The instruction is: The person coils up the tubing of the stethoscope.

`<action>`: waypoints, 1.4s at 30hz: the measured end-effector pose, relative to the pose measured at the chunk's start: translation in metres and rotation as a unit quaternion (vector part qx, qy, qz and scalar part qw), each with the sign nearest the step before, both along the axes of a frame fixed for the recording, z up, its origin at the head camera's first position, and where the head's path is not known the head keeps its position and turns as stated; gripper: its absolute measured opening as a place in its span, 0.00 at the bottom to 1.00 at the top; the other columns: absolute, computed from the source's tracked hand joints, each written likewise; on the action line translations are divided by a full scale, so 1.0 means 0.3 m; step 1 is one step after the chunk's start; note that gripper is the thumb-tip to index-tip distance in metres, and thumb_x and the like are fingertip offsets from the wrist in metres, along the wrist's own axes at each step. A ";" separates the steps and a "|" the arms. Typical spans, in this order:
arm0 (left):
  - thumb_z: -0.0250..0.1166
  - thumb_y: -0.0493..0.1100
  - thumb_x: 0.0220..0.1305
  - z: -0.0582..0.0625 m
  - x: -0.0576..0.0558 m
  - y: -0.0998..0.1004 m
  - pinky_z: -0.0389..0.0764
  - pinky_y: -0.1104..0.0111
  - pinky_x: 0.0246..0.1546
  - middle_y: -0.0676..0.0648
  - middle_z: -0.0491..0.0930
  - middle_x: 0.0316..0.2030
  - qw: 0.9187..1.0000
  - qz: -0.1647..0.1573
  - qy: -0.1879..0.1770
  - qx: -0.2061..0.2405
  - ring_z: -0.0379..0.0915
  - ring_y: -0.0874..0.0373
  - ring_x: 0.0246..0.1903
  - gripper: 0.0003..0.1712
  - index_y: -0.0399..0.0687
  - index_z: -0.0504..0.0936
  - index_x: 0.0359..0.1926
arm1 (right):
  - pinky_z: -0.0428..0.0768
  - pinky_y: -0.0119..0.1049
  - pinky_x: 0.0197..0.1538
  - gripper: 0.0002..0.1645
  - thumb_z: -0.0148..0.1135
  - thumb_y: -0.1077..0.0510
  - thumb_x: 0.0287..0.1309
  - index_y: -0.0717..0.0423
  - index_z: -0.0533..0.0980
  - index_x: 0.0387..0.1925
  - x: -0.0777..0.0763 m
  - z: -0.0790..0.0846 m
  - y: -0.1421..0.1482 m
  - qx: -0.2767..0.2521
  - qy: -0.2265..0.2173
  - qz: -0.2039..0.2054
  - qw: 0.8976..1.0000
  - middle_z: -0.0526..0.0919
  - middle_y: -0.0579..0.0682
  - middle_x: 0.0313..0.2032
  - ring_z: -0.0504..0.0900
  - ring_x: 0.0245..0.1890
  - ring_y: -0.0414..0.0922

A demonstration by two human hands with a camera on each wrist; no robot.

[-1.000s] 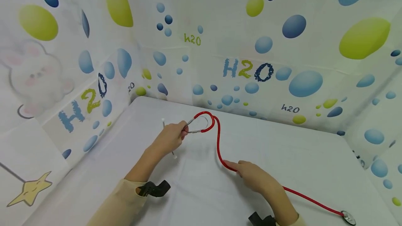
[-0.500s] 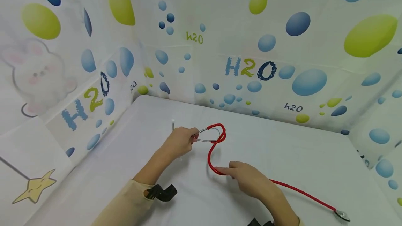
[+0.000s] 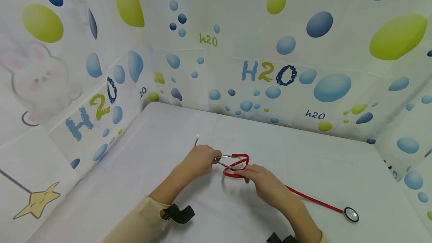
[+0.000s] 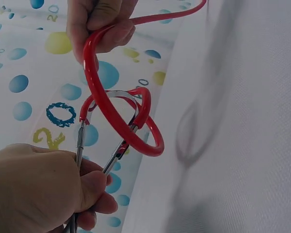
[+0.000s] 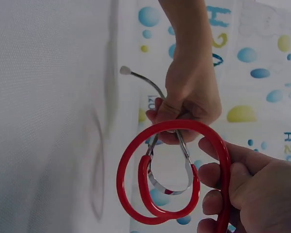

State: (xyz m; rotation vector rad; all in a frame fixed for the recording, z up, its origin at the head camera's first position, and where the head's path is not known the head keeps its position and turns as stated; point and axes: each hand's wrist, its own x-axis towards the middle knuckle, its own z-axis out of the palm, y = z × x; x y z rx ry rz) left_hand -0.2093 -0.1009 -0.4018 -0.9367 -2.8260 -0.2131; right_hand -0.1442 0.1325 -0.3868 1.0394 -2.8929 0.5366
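A stethoscope with red tubing (image 3: 314, 199) is held between both hands above the white cloth. My left hand (image 3: 200, 161) grips its metal ear tubes (image 4: 80, 141), thumb and fingers curled round them. One pale ear tip (image 5: 125, 70) sticks out past this hand. My right hand (image 3: 270, 183) pinches the tubing, as the right wrist view shows with its thumb (image 5: 240, 182) against the red tube. Between the hands the tubing bends into a loop (image 5: 123, 170) beside the metal spring (image 5: 167, 190). From the right hand the tube runs rightward to the round chest piece (image 3: 351, 215).
A white cloth (image 3: 162, 123) covers the table. Behind and at the sides hang sheets (image 3: 236, 40) printed with blue and green drops and H2O lettering. A black strap (image 3: 182, 213) sits at the left wrist.
My left hand has come rightward and nearer with the ear tubes, closer to the right hand. The tubing has folded into a tighter loop. The chest piece has slid leftward and turned its face up.
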 end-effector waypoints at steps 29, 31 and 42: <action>0.66 0.38 0.51 0.066 0.062 0.052 0.74 0.72 0.40 0.60 0.82 0.31 0.993 -0.082 -0.037 -0.070 0.74 0.64 0.33 0.13 0.59 0.84 0.38 | 0.77 0.26 0.35 0.13 0.62 0.54 0.52 0.44 0.76 0.42 -0.043 -0.001 0.043 -0.063 0.119 -0.103 0.986 0.75 0.35 0.31 0.70 0.32 0.32; 0.67 0.38 0.50 0.071 0.063 0.051 0.74 0.73 0.40 0.59 0.82 0.31 0.994 -0.083 -0.045 -0.059 0.73 0.64 0.34 0.14 0.59 0.84 0.39 | 0.78 0.29 0.36 0.13 0.62 0.54 0.52 0.45 0.75 0.42 -0.048 -0.003 0.047 -0.067 0.114 -0.124 0.983 0.77 0.38 0.33 0.73 0.33 0.34; 0.66 0.35 0.51 0.093 0.056 0.033 0.75 0.74 0.44 0.58 0.82 0.33 0.993 -0.115 -0.026 -0.004 0.74 0.65 0.35 0.12 0.53 0.83 0.38 | 0.77 0.30 0.31 0.17 0.65 0.52 0.49 0.47 0.72 0.42 -0.075 -0.032 0.068 -0.094 0.111 -0.176 0.974 0.79 0.41 0.34 0.71 0.28 0.35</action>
